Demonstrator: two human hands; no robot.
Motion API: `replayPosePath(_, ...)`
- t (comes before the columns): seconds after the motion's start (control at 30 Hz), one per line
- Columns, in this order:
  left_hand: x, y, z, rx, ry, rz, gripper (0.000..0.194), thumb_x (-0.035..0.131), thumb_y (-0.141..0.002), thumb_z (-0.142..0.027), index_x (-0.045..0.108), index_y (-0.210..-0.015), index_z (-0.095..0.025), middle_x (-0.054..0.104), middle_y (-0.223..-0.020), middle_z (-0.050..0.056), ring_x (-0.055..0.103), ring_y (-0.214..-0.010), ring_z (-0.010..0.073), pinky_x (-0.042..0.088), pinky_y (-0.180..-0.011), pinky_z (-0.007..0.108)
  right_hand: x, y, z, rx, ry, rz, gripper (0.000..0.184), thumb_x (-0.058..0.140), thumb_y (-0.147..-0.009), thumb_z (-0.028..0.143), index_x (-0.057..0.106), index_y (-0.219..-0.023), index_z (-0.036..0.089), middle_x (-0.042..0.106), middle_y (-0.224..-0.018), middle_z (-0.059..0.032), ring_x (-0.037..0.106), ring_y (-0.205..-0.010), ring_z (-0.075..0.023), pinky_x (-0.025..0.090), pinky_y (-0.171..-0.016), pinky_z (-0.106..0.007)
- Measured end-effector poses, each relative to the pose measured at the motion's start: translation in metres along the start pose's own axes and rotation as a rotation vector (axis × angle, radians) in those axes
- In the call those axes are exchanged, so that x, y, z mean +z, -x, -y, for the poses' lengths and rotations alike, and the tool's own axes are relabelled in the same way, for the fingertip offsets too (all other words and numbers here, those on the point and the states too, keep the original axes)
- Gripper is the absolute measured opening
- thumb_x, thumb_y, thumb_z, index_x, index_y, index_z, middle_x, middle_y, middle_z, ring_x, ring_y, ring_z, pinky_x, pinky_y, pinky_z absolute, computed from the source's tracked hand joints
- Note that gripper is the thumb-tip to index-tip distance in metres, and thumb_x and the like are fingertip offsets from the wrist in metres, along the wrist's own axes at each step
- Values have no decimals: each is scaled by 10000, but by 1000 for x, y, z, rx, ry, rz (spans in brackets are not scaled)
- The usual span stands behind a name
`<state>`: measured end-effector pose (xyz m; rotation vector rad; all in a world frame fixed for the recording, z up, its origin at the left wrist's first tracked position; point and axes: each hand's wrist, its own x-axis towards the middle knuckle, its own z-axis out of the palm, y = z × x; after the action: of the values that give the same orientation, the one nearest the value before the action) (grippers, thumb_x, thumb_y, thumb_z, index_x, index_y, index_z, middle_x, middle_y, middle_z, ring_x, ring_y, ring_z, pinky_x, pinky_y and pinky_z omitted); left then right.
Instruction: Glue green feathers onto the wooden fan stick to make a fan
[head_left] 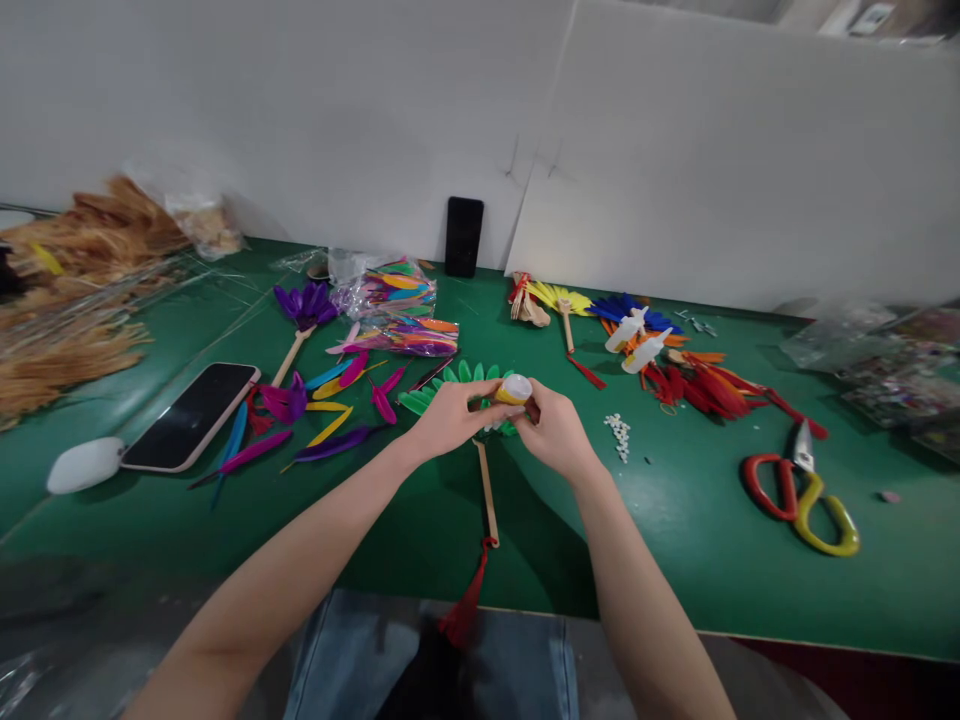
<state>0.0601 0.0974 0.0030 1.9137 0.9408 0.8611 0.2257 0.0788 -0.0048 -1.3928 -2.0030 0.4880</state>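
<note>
Both my left hand and my right hand are closed around a small glue bottle with a yellow label. Its whitish end points up toward me, and its other end is hidden. Directly beneath lies a green feather fan, partly covered by my hands. The fan's wooden handle runs toward the table's front edge, ending in a red tassel that hangs over it. To the right of my right hand is a scatter of small white beads.
Loose coloured feathers, a purple feather fan and a phone lie left. Two white glue bottles rest among feather fans at right, near scissors. A black phone leans on the back wall; dried stalks fill the far left.
</note>
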Motion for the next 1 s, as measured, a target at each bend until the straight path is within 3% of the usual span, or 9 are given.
replayPosePath(0.3,1,0,0,-1,35,-6,351,562,-807,-422,653,-1041,-177,678,-945,8,591,-880,185,433,-775,251,0,0,-1,-4,-10,4,80,455,-725,180,381,-711,208,416,-573,26,387,-494,-129,277,-474,-244)
replayPosePath(0.6,1,1,-1,-9,20,-4,348,547,-813,-432,658,-1021,-176,678,-896,15,589,-872,194,443,-759,266,1,0,0,0,-17,2,73,460,-718,174,395,-714,206,429,-576,21,386,-493,-128,273,-470,-242)
replayPosePath(1.0,-4,2,-3,3,42,52,357,541,-828,-405,615,-1101,-187,659,-1026,26,586,-909,172,436,-739,232,1,0,-2,3,-28,5,104,473,-721,198,384,-668,205,367,-541,46,335,-466,-105,233,-456,-238)
